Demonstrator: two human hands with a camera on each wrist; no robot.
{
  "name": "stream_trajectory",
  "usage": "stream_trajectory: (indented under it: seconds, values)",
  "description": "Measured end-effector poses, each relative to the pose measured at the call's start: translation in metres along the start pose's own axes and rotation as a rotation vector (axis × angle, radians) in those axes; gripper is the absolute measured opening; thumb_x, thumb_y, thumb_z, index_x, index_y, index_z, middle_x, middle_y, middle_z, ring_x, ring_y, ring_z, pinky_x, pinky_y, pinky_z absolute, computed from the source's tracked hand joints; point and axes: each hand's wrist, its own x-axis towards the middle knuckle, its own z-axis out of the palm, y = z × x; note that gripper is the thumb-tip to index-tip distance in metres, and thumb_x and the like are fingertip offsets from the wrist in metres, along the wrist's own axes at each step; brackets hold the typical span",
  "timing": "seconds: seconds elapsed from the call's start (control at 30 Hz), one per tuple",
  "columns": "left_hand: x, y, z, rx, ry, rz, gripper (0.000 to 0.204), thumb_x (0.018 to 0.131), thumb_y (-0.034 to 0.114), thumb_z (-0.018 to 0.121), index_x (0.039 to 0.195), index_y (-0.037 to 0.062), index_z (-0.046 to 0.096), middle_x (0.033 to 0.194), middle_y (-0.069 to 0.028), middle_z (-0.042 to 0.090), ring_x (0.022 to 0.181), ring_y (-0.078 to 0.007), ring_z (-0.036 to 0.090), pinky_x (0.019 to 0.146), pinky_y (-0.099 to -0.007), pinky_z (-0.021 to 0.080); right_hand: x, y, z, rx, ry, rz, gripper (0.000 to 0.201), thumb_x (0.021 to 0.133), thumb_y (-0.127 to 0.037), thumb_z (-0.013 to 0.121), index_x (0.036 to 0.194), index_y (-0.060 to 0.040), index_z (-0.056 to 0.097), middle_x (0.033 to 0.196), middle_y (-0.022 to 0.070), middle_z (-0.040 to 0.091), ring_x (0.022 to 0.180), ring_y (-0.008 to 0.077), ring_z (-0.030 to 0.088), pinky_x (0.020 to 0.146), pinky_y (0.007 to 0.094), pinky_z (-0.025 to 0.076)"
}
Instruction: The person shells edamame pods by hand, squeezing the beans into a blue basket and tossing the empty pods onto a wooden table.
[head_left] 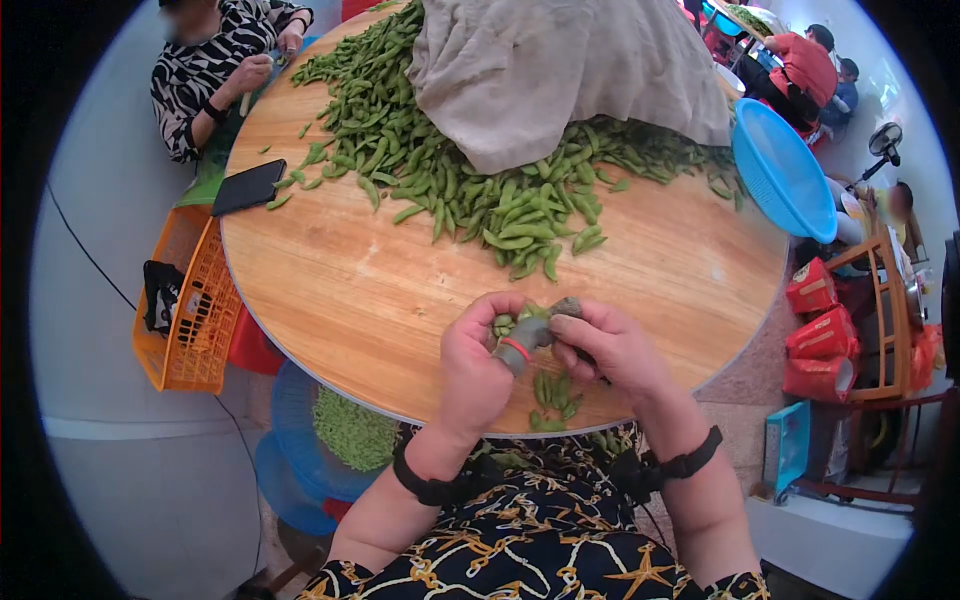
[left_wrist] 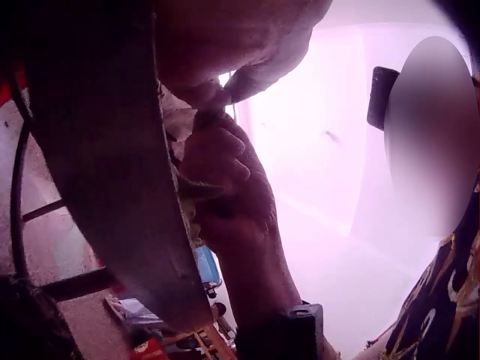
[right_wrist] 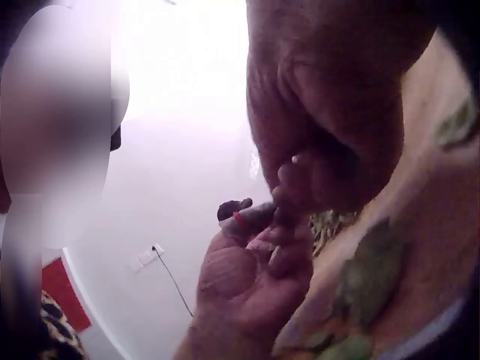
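Observation:
My left hand point(head_left: 473, 365) holds several green soybean pods point(head_left: 503, 325) in its curled fingers, just above the table's near edge. A grey cover with a red band point(head_left: 516, 348) sits at its thumb. My right hand point(head_left: 620, 350) meets it from the right, thumb and fingers curled together, with a dark grey cover point(head_left: 566, 306) near the fingertips. In the left wrist view a green pod point(left_wrist: 201, 189) shows at the right hand's curled fingers. The fingertips of both hands come together, partly hiding what they pinch. Below them lie several loose pods point(head_left: 553, 392) on the wood.
A large heap of pods point(head_left: 440, 170) covers the far side of the round table point(head_left: 330, 290), partly under a grey cloth point(head_left: 570, 70). A phone point(head_left: 249, 187) lies at the left edge, a blue basket point(head_left: 782, 170) at the right. Shelled beans point(head_left: 352, 430) fill a blue basin below. Another person sits far left.

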Motion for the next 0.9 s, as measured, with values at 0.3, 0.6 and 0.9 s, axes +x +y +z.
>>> stream_trajectory:
  seconds: [0.3, 0.6, 0.9]
  values:
    - [0.008, 0.002, -0.017, -0.115, -0.182, -0.301, 0.016, 0.079, 0.002, 0.047, 0.087, 0.0014, 0.061, 0.079, -0.0019, 0.059, 0.064, -0.0051, 0.050, 0.054, -0.0156, 0.038, 0.047, -0.024, -0.026, -1.330, 0.378, -0.365, 0.019, 0.075, -0.020, 0.061, 0.083, -0.0036, 0.057, 0.070, 0.0210, 0.058, 0.069, 0.0374, 0.057, 0.061, 0.0439, 0.045]
    - [0.005, -0.001, -0.007, 0.146, -0.267, -0.177, 0.028, 0.078, 0.005, 0.061, 0.106, 0.0016, 0.058, 0.087, 0.0000, 0.059, 0.066, -0.0032, 0.049, 0.060, -0.0144, 0.039, 0.017, -0.005, -0.032, -0.662, 0.314, -0.171, 0.021, 0.079, -0.021, 0.062, 0.082, -0.0011, 0.056, 0.056, 0.0055, 0.053, 0.049, 0.0165, 0.052, 0.045, 0.0302, 0.041]
    - [0.006, 0.000, -0.010, -0.491, -0.308, -0.361, 0.024, 0.078, 0.010, 0.063, 0.100, 0.0045, 0.055, 0.082, 0.0002, 0.057, 0.064, -0.0036, 0.050, 0.052, -0.0150, 0.037, -0.017, 0.003, 0.001, 0.173, -0.064, 0.031, 0.016, 0.089, -0.021, 0.051, 0.082, -0.0067, 0.053, 0.062, -0.0049, 0.045, 0.052, 0.0031, 0.040, 0.044, 0.0169, 0.030]
